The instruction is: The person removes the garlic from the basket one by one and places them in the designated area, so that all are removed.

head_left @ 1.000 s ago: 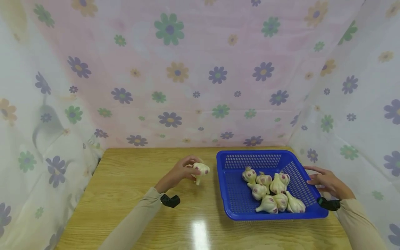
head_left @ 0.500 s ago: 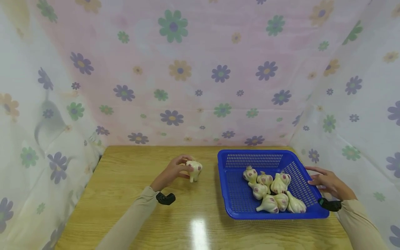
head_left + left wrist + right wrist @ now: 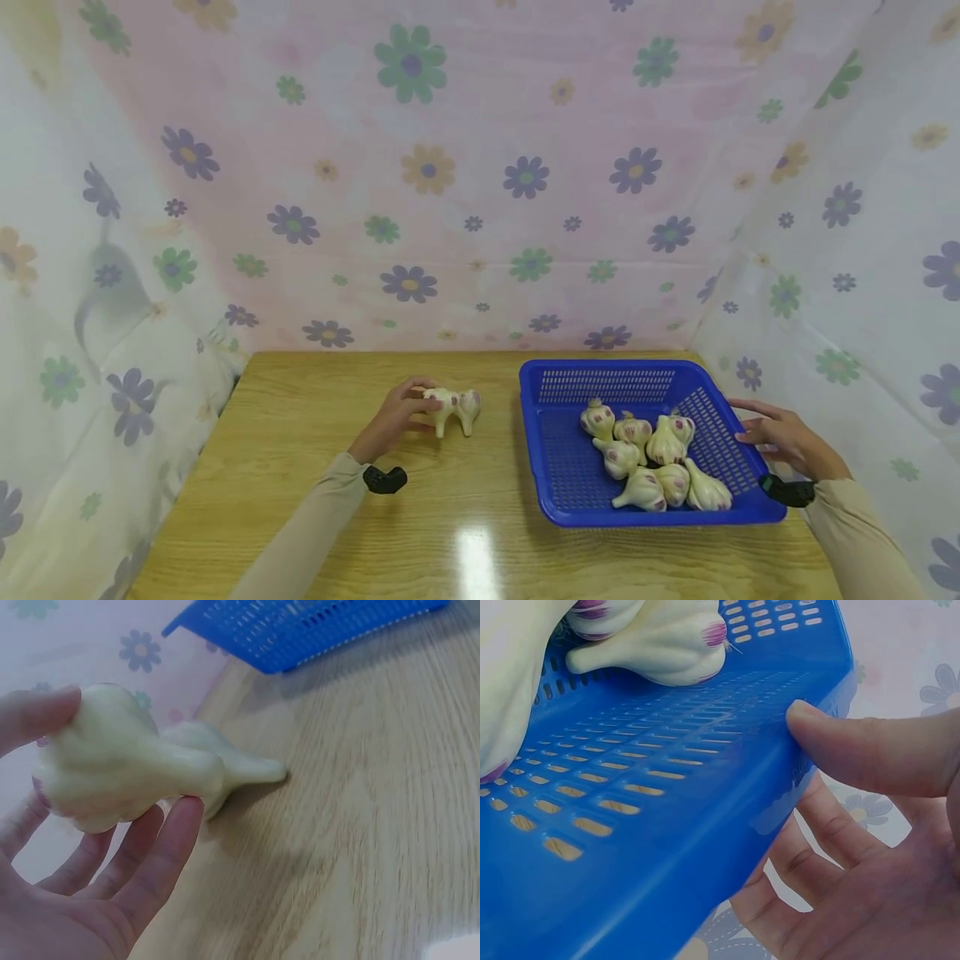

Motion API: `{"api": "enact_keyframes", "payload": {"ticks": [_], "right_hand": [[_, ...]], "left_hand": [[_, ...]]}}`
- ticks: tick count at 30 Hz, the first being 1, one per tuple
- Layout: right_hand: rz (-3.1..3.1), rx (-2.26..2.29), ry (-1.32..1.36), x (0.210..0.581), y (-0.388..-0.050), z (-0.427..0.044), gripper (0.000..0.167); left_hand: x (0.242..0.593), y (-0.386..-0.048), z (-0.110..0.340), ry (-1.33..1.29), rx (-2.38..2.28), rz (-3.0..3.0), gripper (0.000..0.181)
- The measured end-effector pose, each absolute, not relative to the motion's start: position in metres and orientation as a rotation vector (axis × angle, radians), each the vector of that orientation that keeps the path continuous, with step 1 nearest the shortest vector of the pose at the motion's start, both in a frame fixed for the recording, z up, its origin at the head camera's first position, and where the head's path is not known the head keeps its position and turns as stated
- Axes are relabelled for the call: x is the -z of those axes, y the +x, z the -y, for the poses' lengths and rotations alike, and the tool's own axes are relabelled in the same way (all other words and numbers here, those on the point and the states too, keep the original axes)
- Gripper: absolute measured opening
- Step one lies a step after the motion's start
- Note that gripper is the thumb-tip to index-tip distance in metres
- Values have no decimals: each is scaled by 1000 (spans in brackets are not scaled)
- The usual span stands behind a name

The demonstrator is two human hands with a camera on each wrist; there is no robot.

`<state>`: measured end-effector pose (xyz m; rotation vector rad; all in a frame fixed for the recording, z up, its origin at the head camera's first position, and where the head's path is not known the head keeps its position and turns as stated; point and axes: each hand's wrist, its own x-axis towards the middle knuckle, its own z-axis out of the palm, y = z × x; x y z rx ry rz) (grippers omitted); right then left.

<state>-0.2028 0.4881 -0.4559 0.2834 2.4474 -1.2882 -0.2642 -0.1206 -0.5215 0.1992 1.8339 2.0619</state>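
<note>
My left hand (image 3: pixel 396 419) grips a white garlic bulb (image 3: pixel 442 404) with purple marks, stem pointing down, over the left-middle of the table. In the left wrist view, thumb and fingers pinch this bulb (image 3: pixel 105 754) from both sides. Just right of it, a second garlic bulb (image 3: pixel 468 406) stands stem-down on the wood. On the right, my right hand (image 3: pixel 797 440) holds the rim of a blue perforated plastic basket (image 3: pixel 660 520). Its thumb (image 3: pixel 877 754) lies on the rim while the other fingers bend against the outer wall. Several garlic bulbs (image 3: pixel 643 490) lie inside the basket.
A light wooden table (image 3: pixel 330 517) carries everything. Flowered cloth (image 3: pixel 480 192) hangs behind it and along both sides, close to the right hand. Dark camera straps (image 3: pixel 386 479) sit on both wrists.
My left hand has moved left with its garlic bulb. The second bulb, earlier hidden behind it, now shows beside it. The right hand and the basket have stayed put.
</note>
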Motion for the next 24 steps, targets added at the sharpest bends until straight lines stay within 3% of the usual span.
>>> {"api": "enact_keyframes", "payload": {"ticks": [9, 24], "right_hand": [[-2461, 1299, 270, 456, -200, -486, 73], [-2448, 1330, 344, 457, -203, -487, 73]], "left_hand": [[530, -265, 129, 150, -2076, -1871, 50], [542, -266, 127, -58, -2053, -2033, 39]]}}
